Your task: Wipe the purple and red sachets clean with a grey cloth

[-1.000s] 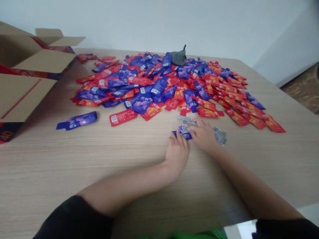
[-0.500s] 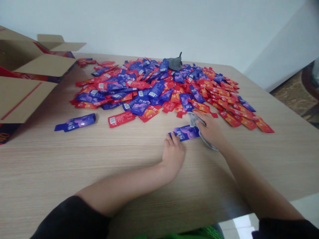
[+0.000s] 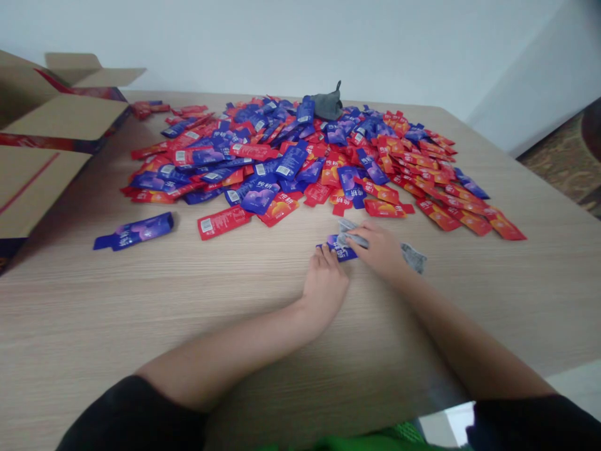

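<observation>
A blue-purple pouch (image 3: pixel 343 252) lies flat on the table, partly covered. My left hand (image 3: pixel 325 275) pins its left end down with bent fingertips. Bunched in my right hand (image 3: pixel 378 248) is a grey cloth (image 3: pixel 350 233), pressed on the pouch's upper side; a loose end of the cloth shows beyond the wrist. The pouch's right part is hidden under the right hand. Behind both hands spreads a large heap of blue and red pouches (image 3: pixel 291 160).
A single blue pouch (image 3: pixel 134 232) and a red pouch (image 3: pixel 224 222) lie left of my hands. An open cardboard box (image 3: pixel 66 117) stands at the left. A dark grey bundle (image 3: pixel 328 105) sits atop the heap's back, near the wall. The wooden table (image 3: pixel 263 275) carries everything.
My right hand has slid left along the pouch with the cloth, covering more of it. My left hand still holds the pouch's left end. The view has shifted slightly.
</observation>
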`<state>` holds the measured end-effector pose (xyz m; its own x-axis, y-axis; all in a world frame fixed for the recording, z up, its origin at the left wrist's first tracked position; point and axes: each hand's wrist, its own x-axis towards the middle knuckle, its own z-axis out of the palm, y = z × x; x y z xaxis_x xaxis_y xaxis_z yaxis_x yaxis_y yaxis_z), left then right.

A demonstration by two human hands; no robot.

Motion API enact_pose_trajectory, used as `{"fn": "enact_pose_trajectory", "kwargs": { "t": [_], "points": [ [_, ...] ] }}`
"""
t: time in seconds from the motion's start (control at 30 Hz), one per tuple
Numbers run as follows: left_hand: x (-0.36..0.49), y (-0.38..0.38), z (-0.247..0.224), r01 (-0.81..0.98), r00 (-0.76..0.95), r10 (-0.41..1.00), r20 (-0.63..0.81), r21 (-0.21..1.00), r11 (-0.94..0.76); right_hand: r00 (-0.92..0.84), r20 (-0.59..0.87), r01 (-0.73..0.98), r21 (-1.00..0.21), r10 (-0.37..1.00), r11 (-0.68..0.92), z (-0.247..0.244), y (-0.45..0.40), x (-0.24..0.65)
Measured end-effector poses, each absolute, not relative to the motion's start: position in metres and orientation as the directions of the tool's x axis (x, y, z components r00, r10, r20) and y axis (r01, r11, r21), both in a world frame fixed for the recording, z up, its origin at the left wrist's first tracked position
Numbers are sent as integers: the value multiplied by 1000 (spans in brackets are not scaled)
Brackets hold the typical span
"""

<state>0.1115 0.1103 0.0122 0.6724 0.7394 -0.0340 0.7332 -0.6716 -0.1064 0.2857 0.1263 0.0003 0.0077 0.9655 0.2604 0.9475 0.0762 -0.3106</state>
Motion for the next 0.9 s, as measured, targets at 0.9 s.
{"fn": "enact_pose_trajectory", "kwargs": {
  "t": [0.9],
  "points": [
    [111,101,16,747,650,758,-57,-134,-651,-157,239,934,-280,958,223,2,129,245]
  ]
}}
